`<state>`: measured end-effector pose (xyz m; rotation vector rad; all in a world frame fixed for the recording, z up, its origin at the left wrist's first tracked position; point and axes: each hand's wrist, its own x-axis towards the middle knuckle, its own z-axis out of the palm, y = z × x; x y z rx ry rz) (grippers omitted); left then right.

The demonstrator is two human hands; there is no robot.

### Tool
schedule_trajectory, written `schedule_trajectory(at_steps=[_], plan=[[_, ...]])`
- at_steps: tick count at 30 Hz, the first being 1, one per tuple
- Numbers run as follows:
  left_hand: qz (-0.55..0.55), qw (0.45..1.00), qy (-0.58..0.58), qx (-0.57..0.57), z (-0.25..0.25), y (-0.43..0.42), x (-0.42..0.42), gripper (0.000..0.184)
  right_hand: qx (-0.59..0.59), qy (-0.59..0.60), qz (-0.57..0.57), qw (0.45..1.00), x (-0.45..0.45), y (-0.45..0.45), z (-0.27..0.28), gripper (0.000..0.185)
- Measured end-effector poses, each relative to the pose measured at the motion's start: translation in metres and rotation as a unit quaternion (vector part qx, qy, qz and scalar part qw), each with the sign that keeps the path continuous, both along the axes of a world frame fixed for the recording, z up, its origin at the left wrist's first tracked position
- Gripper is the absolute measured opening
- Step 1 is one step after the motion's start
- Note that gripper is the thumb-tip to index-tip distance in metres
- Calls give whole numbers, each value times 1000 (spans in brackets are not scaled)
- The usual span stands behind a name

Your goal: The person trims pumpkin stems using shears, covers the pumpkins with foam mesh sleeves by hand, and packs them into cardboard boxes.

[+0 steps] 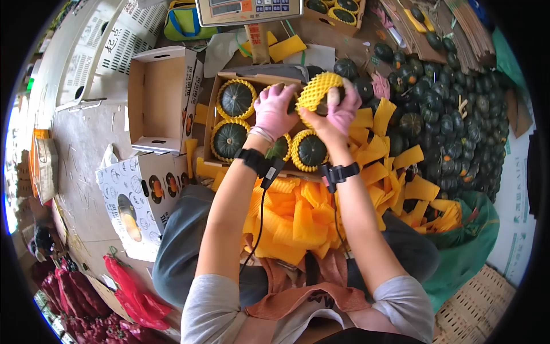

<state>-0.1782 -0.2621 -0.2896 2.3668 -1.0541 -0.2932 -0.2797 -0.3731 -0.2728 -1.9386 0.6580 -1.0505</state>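
A dark green squash in a yellow foam net (318, 92) is gripped by my right hand (342, 112), tilted above the right side of an open cardboard box (214, 94). My left hand (274, 112), in a pink glove, reaches over the middle of the box with its fingers apart and bent downward. What lies under its fingertips is mostly hidden. Netted squashes sit in the box: one at upper left (236, 100), one at lower left (229, 141) and one at lower right (312, 151). Another netted squash (279, 149) shows partly behind my left wrist.
Yellow foam nets (303, 215) are heaped at my lap. A large pile of loose squashes (452, 120) spreads at right. An open upright carton (163, 100) and a printed white carton (134, 200) stand at left. A scale (249, 11) stands beyond the box.
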Motion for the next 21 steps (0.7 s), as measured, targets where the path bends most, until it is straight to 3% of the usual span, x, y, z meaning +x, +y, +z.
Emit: schedule_trajectory(at_steps=[1, 2, 3, 4, 5, 6, 7, 12, 15, 16, 19, 21], plan=[[-20, 994, -18, 105, 5, -7, 0, 71, -12, 1, -10, 1000, 5, 4, -1, 74], [-34, 987, -42, 149, 2, -11, 1, 71, -201, 127, 11, 971, 4, 3, -9, 55], [-50, 977, -65, 195, -2, -13, 1, 70, -213, 146, 8, 966, 3, 5, -18, 46], [-61, 974, -72, 204, -9, -11, 4, 68, -210, 175, 3, 962, -2, 13, -19, 48], [-43, 983, -98, 151, -17, -6, 5, 68, -208, 206, -1, 956, -2, 16, -22, 51], [-28, 986, -85, 139, -24, -3, 6, 65, -136, 180, -7, 974, -1, 14, -29, 52], [-14, 989, -72, 127, -18, 0, 7, 62, -227, 216, 9, 949, -4, 13, -24, 50], [-5, 992, -89, 85, -29, 7, 5, 60, -316, 326, 82, 887, -11, 6, -22, 46], [-1, 992, -98, 75, -32, 6, 4, 61, -127, 400, 34, 907, -4, 14, -14, 71], [-1, 992, -105, 72, -33, 6, 4, 61, -129, 436, 43, 889, -3, 15, -8, 83], [-1, 991, -129, 45, -39, 9, 2, 65, -100, 471, 41, 875, -1, 13, -5, 84], [-1, 990, -134, 41, -42, 12, 1, 66, -248, 517, 156, 804, -1, 4, -14, 90]])
